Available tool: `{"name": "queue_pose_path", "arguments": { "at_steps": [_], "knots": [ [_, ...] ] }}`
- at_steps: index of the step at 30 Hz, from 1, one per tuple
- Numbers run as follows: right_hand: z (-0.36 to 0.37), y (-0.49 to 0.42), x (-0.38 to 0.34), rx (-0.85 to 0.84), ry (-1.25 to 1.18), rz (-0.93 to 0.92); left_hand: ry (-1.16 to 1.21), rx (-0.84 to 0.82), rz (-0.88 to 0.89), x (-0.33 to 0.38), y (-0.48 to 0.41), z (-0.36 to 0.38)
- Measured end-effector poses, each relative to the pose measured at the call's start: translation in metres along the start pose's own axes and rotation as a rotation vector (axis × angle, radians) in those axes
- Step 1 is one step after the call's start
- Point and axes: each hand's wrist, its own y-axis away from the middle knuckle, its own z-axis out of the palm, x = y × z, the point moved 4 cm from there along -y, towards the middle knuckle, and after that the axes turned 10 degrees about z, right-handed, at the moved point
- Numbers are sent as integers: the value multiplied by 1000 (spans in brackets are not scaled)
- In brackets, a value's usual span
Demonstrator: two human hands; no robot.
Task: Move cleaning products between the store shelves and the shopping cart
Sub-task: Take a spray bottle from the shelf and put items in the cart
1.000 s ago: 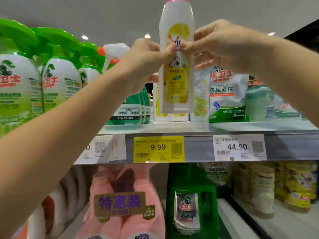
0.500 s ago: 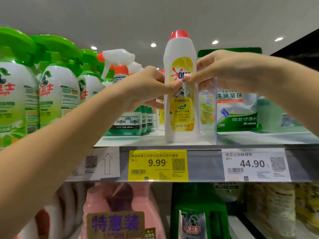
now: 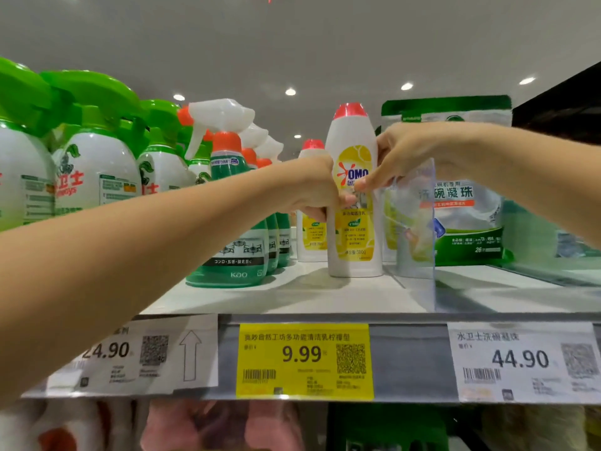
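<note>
Head view only, so everything is seen from below the top shelf looking up. A white plastic bottle with a red cap and yellow label is stood upright on the white shelf board, base flat as far as can be told. It sits just in front of a second matching bottle and just beside a clear plastic divider.

It's held from both sides. The left hand has its grip curled round the bottle's left flank at label height. The right hand has its grip pinching the right edge, thumb on the front of the label.

Looks like the placing step is basically done, and only the letting go is left.

What could go wrong, honestly:
- The bottle is tall and narrow, so if one grip is released before the other it could be nudged over, most likely back into its twin.
- The divider looks thin and a bit bowed, so it could be knocked askew by the right hand on the way out.
- The left forearm passes close over the green spray bottles with white triggers, and one could be snagged and toppled if the arm is dropped while being pulled back.
</note>
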Motion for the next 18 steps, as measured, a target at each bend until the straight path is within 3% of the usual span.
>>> {"name": "queue_pose_path", "arguments": {
  "at_steps": [8,13,16,18],
  "knots": [
    [4,-35,11,22,72,77,-278,-75,-38,-22,-31,20],
    [8,-41,12,131,149,93,-649,-69,-13,-24,-48,23],
    [11,-45,15,305,247,9,-622,-82,8,-32,-57,25],
    [13,-46,15,328,233,-15,-527,-59,77,-35,-60,26]
  ]
}}
